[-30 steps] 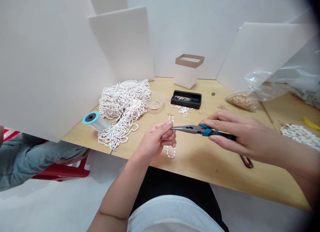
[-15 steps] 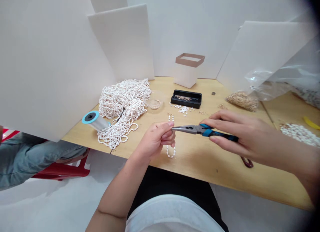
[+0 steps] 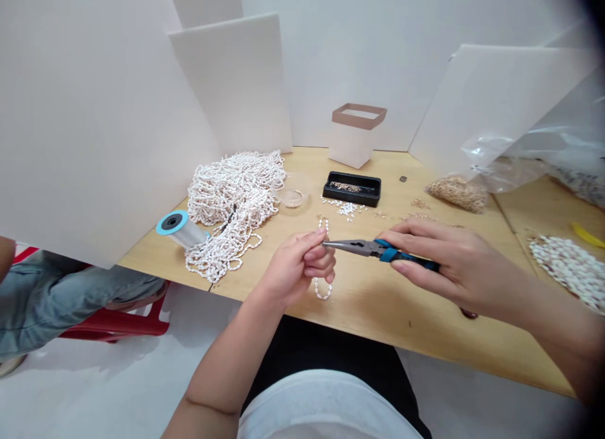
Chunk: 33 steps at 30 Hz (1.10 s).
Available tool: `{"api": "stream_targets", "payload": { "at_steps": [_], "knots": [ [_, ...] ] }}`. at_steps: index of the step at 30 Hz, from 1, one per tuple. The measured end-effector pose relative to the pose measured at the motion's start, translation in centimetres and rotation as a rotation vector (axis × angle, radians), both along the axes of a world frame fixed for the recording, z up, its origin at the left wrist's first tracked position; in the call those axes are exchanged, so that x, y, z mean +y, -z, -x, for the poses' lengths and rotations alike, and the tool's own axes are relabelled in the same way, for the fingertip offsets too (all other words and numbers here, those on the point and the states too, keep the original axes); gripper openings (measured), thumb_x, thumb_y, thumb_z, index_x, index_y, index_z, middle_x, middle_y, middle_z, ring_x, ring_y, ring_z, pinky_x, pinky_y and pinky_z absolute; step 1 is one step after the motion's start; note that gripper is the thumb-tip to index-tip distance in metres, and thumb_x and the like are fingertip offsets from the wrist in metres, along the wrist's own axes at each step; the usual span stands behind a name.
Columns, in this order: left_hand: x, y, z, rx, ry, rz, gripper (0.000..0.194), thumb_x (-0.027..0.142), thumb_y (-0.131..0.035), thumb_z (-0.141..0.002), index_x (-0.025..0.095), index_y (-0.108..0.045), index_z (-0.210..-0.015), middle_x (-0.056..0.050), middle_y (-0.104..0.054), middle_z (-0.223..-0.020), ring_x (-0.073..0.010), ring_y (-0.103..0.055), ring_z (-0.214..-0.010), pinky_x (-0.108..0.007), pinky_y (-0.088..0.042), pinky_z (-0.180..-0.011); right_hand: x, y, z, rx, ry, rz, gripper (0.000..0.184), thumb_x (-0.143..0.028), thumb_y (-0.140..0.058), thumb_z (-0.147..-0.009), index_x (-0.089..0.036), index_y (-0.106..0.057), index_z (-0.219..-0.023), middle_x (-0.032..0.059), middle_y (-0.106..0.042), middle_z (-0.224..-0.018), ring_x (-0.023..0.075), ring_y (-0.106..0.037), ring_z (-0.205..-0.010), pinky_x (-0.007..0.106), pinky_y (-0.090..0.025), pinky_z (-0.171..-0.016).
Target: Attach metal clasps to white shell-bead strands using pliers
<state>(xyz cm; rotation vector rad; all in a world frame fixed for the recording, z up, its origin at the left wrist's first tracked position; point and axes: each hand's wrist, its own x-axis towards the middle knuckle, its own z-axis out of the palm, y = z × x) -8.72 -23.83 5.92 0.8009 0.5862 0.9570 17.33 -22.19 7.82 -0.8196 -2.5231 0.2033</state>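
Observation:
My left hand (image 3: pixel 302 262) is closed in a pinch, thumb against curled fingers; whatever it pinches is too small or hidden to make out. My right hand (image 3: pixel 454 266) grips long-nose pliers (image 3: pixel 359 245) with blue and black handles. Their jaws look nearly closed, with the tips at my left thumb and forefinger. A loop of white beads (image 3: pixel 323 294) shows above and below my left hand, its middle covered by the fingers. Beyond the hands are loose white beads (image 3: pixel 348 209) and a black tray (image 3: pixel 373 199) with small gold-coloured pieces.
A heap of white bead strands (image 3: pixel 231 187) and a wire or thread spool (image 3: pixel 186 230) are on the left. A clear round dish (image 3: pixel 295 199) sits mid-table, a box (image 3: pixel 352 146) behind. Rightward lie a bag of tan pieces (image 3: pixel 456 192) and white pieces (image 3: pixel 567 269). Someone's leg (image 3: pixel 70 288) is at left.
My right hand and the pliers have shifted slightly left and tilted a little. The left fingers have turned slightly right. The bead loop stays where it was.

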Motion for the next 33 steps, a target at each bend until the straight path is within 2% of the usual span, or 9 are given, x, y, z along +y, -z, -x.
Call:
{"api": "stream_targets", "payload": {
  "at_steps": [7, 16, 21, 25, 27, 30, 33],
  "knots": [
    [-0.3, 0.0, 0.2, -0.263, 0.164, 0.316, 0.053, 0.03, -0.041, -0.102, 0.021, -0.026, -0.052, 0.008, -0.015, -0.053, -0.0079, -0.015, -0.044, -0.021, -0.039, -0.05, -0.2, 1.1, 0.4, 0.044, -0.022, -0.095, 0.025, -0.022, -0.056, -0.097, -0.02, -0.058, -0.123, 0.0111, -0.065, -0.11, 0.0207, -0.067, -0.09, 0.03, -0.055, -0.073],
    [-0.8, 0.0, 0.2, -0.426, 0.271, 0.512, 0.053, 0.028, -0.047, -0.101, 0.023, -0.025, -0.053, 0.009, -0.015, -0.053, -0.0078, -0.011, -0.042, -0.021, -0.036, -0.044, 0.5, 2.0, -0.2, 0.103, -0.065, -0.111, 0.032, -0.022, -0.057, -0.096, -0.023, -0.061, -0.128, 0.0114, -0.067, -0.114, 0.0229, -0.069, -0.097, 0.033, -0.059, -0.083],
    [-0.9, -0.1, -0.1, -0.39, 0.238, 0.513, 0.053, 0.029, -0.048, -0.1, 0.022, -0.024, -0.054, 0.009, -0.015, -0.054, -0.0073, -0.012, -0.041, -0.021, -0.034, -0.043, 0.8, 2.5, 0.1, 0.123, -0.077, -0.083, 0.031, -0.022, -0.057, -0.095, -0.021, -0.062, -0.126, 0.0116, -0.068, -0.111, 0.022, -0.07, -0.094, 0.032, -0.059, -0.081],
    [-0.8, 0.2, -0.3, -0.274, 0.08, 0.317, 0.052, 0.033, -0.045, -0.102, 0.02, -0.029, -0.054, 0.008, -0.017, -0.054, -0.0078, -0.015, -0.043, -0.02, -0.038, -0.046, 0.3, 3.9, 0.7, 0.198, -0.052, 0.071, 0.03, -0.023, -0.055, -0.097, -0.023, -0.063, -0.125, 0.0105, -0.07, -0.109, 0.0215, -0.071, -0.093, 0.031, -0.059, -0.078],
    [-0.9, 0.5, -0.2, -0.253, 0.045, 0.27, 0.052, 0.034, -0.043, -0.103, 0.02, -0.033, -0.054, 0.008, -0.018, -0.053, -0.0082, -0.016, -0.044, -0.02, -0.038, -0.046, -0.1, 4.7, 1.1, 0.235, -0.05, 0.173, 0.029, -0.023, -0.054, -0.097, -0.023, -0.063, -0.125, 0.0105, -0.071, -0.111, 0.0219, -0.071, -0.096, 0.031, -0.058, -0.08],
    [-1.1, 0.8, 0.1, -0.347, 0.127, 0.401, 0.052, 0.035, -0.038, -0.104, 0.02, -0.032, -0.055, 0.008, -0.017, -0.055, -0.008, -0.016, -0.044, -0.019, -0.034, -0.044, -0.8, 5.7, 1.5, 0.27, -0.041, 0.259, 0.029, -0.023, -0.054, -0.098, -0.023, -0.063, -0.125, 0.0101, -0.07, -0.113, 0.0219, -0.07, -0.098, 0.031, -0.057, -0.083],
    [-1.5, 1.1, 0.4, -0.461, 0.147, 0.525, 0.05, 0.033, -0.037, -0.105, 0.02, -0.032, -0.057, 0.008, -0.017, -0.056, -0.0074, -0.016, -0.042, -0.018, -0.031, -0.042, -1.3, 6.0, 2.0, 0.295, -0.015, 0.238, 0.028, -0.024, -0.054, -0.097, -0.023, -0.063, -0.124, 0.0107, -0.069, -0.112, 0.0223, -0.069, -0.097, 0.033, -0.057, -0.084]
  ]
}}
